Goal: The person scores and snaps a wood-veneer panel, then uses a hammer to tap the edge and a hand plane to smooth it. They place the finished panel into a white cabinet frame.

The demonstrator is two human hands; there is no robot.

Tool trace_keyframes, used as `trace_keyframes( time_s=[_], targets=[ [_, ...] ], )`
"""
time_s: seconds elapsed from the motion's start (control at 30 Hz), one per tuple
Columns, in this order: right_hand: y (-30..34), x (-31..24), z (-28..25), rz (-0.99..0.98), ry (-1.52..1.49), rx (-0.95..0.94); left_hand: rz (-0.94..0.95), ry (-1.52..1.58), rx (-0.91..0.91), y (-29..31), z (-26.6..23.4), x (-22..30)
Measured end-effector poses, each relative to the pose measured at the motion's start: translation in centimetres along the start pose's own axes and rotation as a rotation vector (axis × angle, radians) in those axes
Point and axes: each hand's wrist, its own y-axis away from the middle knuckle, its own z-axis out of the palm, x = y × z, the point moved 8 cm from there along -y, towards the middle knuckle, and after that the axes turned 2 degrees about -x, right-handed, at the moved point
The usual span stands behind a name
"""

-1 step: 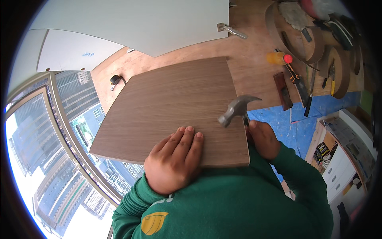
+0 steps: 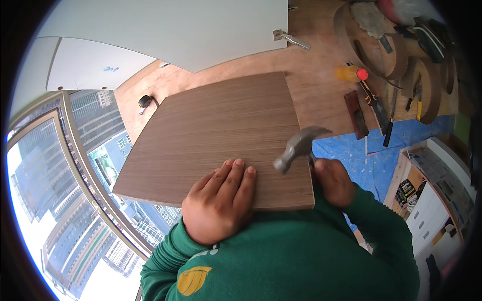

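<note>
A brown wood-grain board (image 2: 216, 125) lies in front of me, its near edge against my body. My left hand (image 2: 217, 203) rests flat on the board near that edge, fingers stretched out and holding nothing. My right hand (image 2: 335, 183) is closed round the handle of a claw hammer (image 2: 296, 148) just beyond the board's right edge. The hammer's steel head hangs over the board's right part, its face to the left and its claw pointing right. Whether the head touches the board I cannot tell. Most of the handle is hidden by my right hand.
A tape measure (image 2: 145, 102) lies left of the board. On the right are a handsaw (image 2: 380, 118), a bottle with a red cap (image 2: 362, 74), a brown block (image 2: 355, 114) and curled edging strips (image 2: 432, 95). White panels (image 2: 165, 25) stand behind; a window (image 2: 45, 200) is at left.
My right hand and the hammer have shifted slightly toward me. My left hand stays on the board, and the board has hardly moved.
</note>
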Motion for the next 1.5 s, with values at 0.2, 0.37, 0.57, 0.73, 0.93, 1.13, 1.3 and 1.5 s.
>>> trace_keyframes(
  time_s=[0.2, 0.37, 0.57, 0.73, 0.93, 1.13, 1.3, 1.5],
  targets=[
    [1.2, -1.4, -0.2, -0.063, 0.048, -0.032, 0.003, 0.019, 0.010, -0.5, -0.5, -0.3],
    [0.8, -1.1, 0.2, -0.103, -0.004, 0.036, -0.006, 0.031, 0.011, -1.2, -1.0, -0.6],
    [1.7, -3.3, -0.2, -0.154, 0.035, 0.017, 0.002, 0.035, 0.003, -1.8, -1.6, -0.8],
    [1.3, -4.3, 0.0, -0.177, -0.020, 0.013, -0.009, 0.043, -0.019, -2.1, -1.7, -1.1],
    [1.3, -4.4, -0.6, -0.146, -0.017, 0.057, -0.009, 0.043, -0.039, -2.3, -1.8, -1.4],
    [2.3, -6.7, 0.3, -0.373, 0.092, -0.089, -0.012, 0.041, 0.002, -2.7, -2.0, -1.2],
    [0.5, -2.0, -4.0, -0.110, -0.153, 0.046, -0.006, 0.055, -0.025, -2.8, -2.4, -1.4],
    [-9.1, 9.6, -10.9, 0.169, 0.081, 0.426, -0.001, 0.063, -0.033, -2.6, -2.5, -1.4]
  ],
)
